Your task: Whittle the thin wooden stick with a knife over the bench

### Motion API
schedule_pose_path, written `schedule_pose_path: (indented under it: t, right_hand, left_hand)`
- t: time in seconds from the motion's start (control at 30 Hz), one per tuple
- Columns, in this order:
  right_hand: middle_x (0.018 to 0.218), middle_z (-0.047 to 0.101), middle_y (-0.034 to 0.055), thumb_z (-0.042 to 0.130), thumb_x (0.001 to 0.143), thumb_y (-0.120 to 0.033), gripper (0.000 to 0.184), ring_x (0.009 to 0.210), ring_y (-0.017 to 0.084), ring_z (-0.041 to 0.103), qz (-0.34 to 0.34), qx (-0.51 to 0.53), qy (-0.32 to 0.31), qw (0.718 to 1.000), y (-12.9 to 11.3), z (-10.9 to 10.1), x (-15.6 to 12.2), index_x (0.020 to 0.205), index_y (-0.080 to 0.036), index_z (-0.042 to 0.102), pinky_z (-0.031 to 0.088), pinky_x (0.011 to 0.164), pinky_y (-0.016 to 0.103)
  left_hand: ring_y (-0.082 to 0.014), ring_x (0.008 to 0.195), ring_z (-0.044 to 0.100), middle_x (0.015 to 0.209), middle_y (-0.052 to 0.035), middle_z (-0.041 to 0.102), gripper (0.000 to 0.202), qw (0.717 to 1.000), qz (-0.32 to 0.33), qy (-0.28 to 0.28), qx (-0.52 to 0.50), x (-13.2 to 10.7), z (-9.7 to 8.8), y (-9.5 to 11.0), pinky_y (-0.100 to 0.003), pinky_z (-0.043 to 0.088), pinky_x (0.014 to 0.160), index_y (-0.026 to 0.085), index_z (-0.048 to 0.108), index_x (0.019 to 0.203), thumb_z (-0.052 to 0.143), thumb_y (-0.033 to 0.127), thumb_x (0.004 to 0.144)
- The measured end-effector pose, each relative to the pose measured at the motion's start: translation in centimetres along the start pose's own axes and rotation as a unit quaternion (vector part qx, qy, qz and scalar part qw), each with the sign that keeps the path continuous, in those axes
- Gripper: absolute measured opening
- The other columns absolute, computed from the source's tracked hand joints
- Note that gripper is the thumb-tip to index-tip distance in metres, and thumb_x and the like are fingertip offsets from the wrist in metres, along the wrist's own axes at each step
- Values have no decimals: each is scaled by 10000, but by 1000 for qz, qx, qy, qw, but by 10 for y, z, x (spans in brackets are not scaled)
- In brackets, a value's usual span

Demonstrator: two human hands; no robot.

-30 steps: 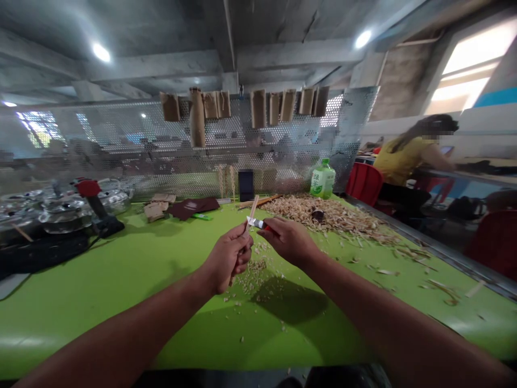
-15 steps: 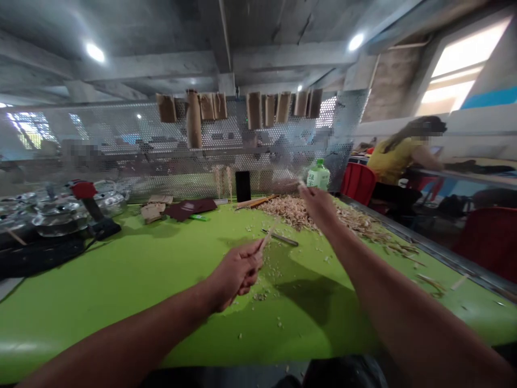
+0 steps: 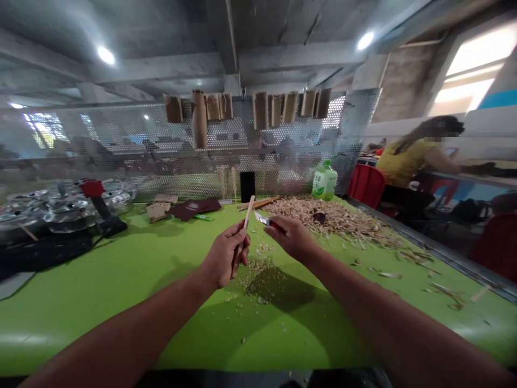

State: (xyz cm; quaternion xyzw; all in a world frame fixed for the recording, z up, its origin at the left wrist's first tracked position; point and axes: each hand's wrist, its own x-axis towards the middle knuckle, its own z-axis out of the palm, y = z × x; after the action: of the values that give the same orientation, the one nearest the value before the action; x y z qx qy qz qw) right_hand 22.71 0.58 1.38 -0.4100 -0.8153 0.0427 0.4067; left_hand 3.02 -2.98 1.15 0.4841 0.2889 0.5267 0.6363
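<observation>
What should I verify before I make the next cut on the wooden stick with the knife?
1. Left hand grip on the thin pale wooden stick: closed around its lower part, ok.
2. Right hand grip on the small red-handled knife: closed on the handle, ok.
3. Blade touching the stick or apart: cannot tell.
4. Left fingers lower than the blade: ok.
5. Direction of the cutting edge: too small, cannot tell.
6. Person in the yellow top far off on the right, beyond the bright green table: ok.
</observation>
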Motion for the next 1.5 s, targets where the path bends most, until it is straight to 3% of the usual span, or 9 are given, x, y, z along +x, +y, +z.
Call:
schedule_pose_path:
  t: [0.2, 0.33, 0.53, 0.87, 0.97, 1.03, 1.13, 1.33, 1.5]
  right_hand:
    - [656, 534, -4, 497, 902, -387, 258, 571, 103, 419, -35, -18, -46, 998, -10, 7, -4, 737, -194, 539, 252, 548, 258]
    - [666, 527, -4, 476, 916, -400, 276, 573, 100, 415, -28, -37, -48, 998, -13, 8, -5, 750, -188, 538, 243, 544, 256]
    - [690, 540, 4, 458, 930, -384, 266, 601, 109, 436, -33, -68, -31, 997, -14, 4, -3, 774, -186, 543, 249, 561, 258]
    - [754, 582, 33, 462, 911, -423, 273, 639, 132, 474, -32, -103, 13, 994, -2, -6, 8, 826, -195, 586, 276, 584, 269]
    - [660, 549, 27, 439, 900, -437, 333, 586, 132, 446, 69, -78, 85, 991, 27, -26, 19, 732, -180, 566, 265, 553, 275]
    - [541, 464, 6, 393, 898, -463, 413, 509, 126, 394, 198, -63, 165, 964, 52, -44, 24, 622, -182, 517, 231, 509, 282]
    - [524, 438, -7, 416, 876, -487, 418, 527, 128, 397, 214, -64, 215, 951, 74, -58, 24, 592, -190, 489, 227, 511, 278]
    - [604, 466, -20, 469, 883, -429, 318, 565, 111, 409, 60, -16, 64, 996, 31, -17, 10, 679, -187, 504, 255, 535, 249]
    - [649, 483, -19, 496, 896, -410, 287, 586, 101, 405, -25, -14, -46, 999, 2, 4, 0, 710, -192, 512, 261, 563, 249]
  left_hand:
    - [-56, 485, 478, 750, 23, 516, 286, 999, -5, -25, -24, -1, 3, 2, -184, 465, 419, 180, 557, 1147, 548, 214, 864]
    - [-26, 409, 376, 699, 50, 465, 151, 999, -35, -22, -5, -7, 9, 9, -136, 324, 324, 175, 562, 1003, 552, 234, 864]
    - [-11, 398, 271, 700, 65, 415, 142, 998, -54, -19, -8, -8, 11, 12, -121, 190, 313, 187, 528, 979, 563, 232, 849]
    - [-18, 423, 261, 703, 54, 420, 389, 998, -57, -39, 4, -13, 11, 11, -134, 178, 339, 207, 522, 1238, 556, 235, 852]
    - [-28, 401, 274, 626, 63, 421, 445, 994, -91, -46, 40, -24, 17, 6, -144, 210, 335, 194, 507, 1295, 561, 255, 857]
    - [-36, 398, 306, 617, 48, 465, 476, 984, -138, -83, 73, -29, 21, 1, -155, 232, 329, 172, 509, 1315, 576, 265, 852]
    - [-34, 406, 326, 653, 42, 488, 482, 991, -103, -79, 41, -25, 19, -4, -154, 266, 338, 196, 506, 1328, 571, 241, 853]
    - [-38, 444, 412, 732, 31, 518, 512, 999, -17, 16, 26, -4, 0, 0, -154, 363, 364, 217, 493, 1334, 592, 219, 832]
    - [-42, 473, 452, 739, 30, 519, 489, 1000, 8, 18, 16, -1, -1, 0, -153, 407, 393, 218, 507, 1308, 601, 227, 829]
